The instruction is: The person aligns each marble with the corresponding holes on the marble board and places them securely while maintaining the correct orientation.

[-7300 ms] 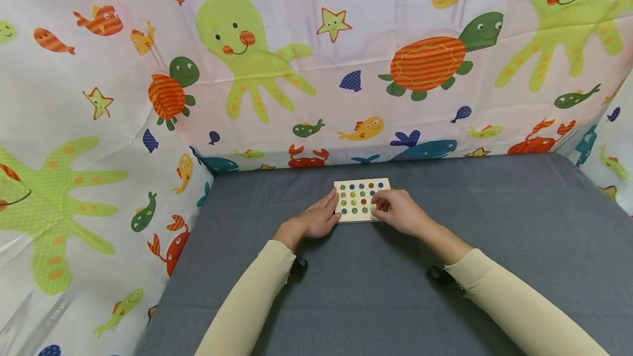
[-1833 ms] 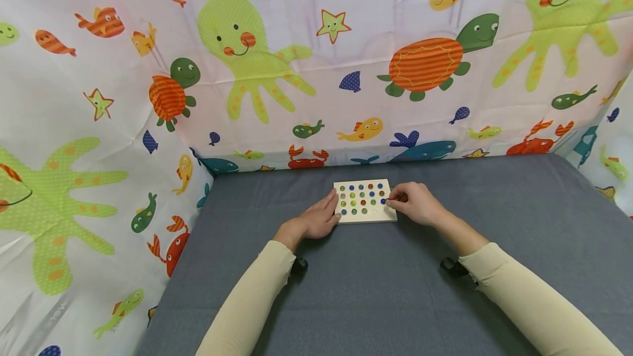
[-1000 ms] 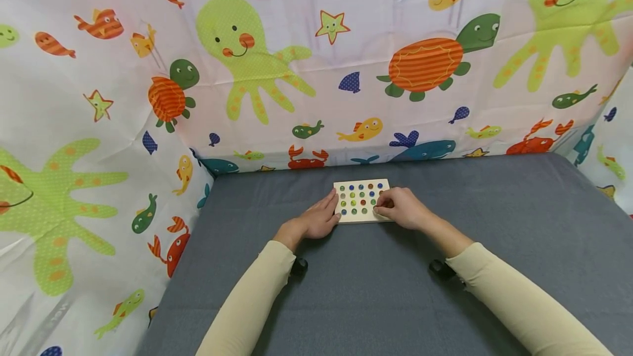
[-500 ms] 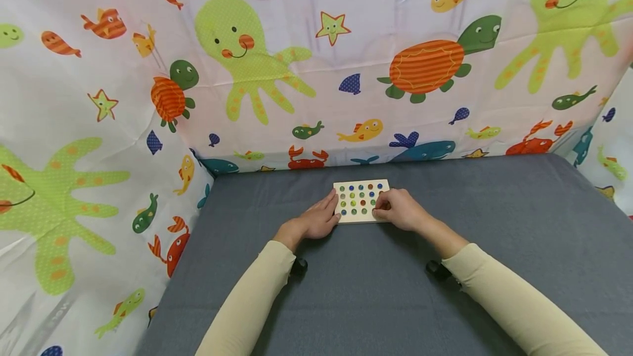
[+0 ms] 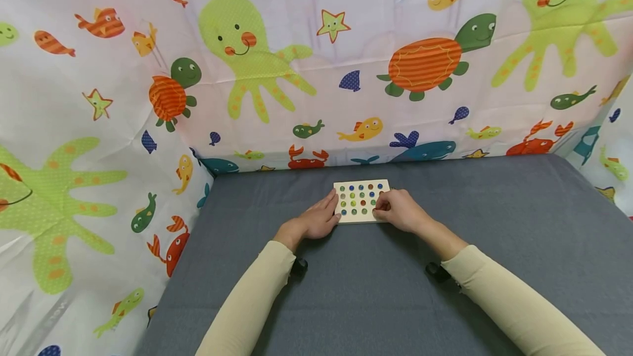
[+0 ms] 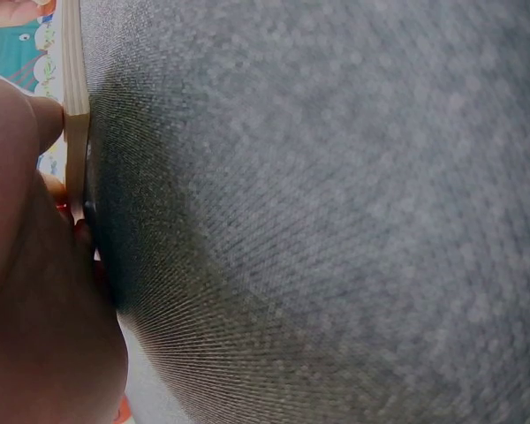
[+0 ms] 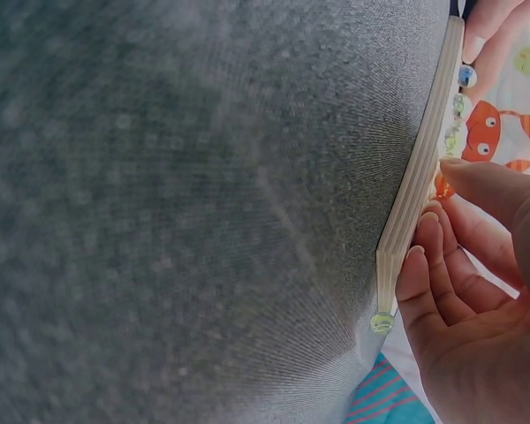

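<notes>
A pale wooden board (image 5: pixel 348 217) with rows of coloured marbles lies on the grey cloth. My left hand (image 5: pixel 318 218) rests along its left edge, fingers straight; its thumb (image 6: pixel 49 122) touches the board's edge in the left wrist view. Over the board's right part, my right hand (image 5: pixel 399 209) pinches an orange marble (image 7: pixel 442 186) between thumb and fingertips at the near row. That hand hides the right-hand holes in the head view. Blue, green, yellow and red marbles sit in the holes to its left.
A yellow-green marble (image 7: pixel 382 322) shows just past the board's right end. Grey cloth (image 5: pixel 366 290) covers the table. A white curtain (image 5: pixel 277 142) printed with sea animals hangs behind and at the sides.
At 1.8 s ago my right hand was by the board's right edge, with a bare hole showing in the near row. It has moved left over that spot. My left hand stays put.
</notes>
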Demonstrator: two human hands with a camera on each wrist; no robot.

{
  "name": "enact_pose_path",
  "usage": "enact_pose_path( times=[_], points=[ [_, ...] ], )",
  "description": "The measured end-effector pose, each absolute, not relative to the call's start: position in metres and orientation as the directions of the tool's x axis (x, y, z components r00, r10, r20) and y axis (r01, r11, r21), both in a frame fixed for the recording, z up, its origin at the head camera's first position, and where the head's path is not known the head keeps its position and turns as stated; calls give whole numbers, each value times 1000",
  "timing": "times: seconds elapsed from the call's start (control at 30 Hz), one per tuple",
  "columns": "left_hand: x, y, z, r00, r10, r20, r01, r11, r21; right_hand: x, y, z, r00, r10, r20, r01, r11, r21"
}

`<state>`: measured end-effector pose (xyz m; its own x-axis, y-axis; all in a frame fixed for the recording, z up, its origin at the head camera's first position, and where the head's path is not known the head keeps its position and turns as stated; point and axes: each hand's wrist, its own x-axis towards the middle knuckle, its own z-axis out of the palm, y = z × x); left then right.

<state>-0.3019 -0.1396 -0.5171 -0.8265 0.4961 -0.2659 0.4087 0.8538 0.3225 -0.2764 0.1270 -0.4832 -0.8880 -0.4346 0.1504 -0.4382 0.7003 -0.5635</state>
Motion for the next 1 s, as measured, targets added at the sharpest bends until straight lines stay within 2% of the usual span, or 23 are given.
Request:
enact_pose_path(
  times=[0.47,0.83,1.0],
  points=[
    [-296,-139,-510,-826,495,-268,408,855,320,-273,138,-477,-891,-435,131,-423,692,-585],
    [-294,-139,-504,-821,498,-280,412,856,313,-275,161,-467,-895,-414,168,-433,710,-556],
    [-300,-140,-512,-821,499,-279,406,852,330,-279,168,-467,-903,-398,161,-419,731,-539]
  ],
)
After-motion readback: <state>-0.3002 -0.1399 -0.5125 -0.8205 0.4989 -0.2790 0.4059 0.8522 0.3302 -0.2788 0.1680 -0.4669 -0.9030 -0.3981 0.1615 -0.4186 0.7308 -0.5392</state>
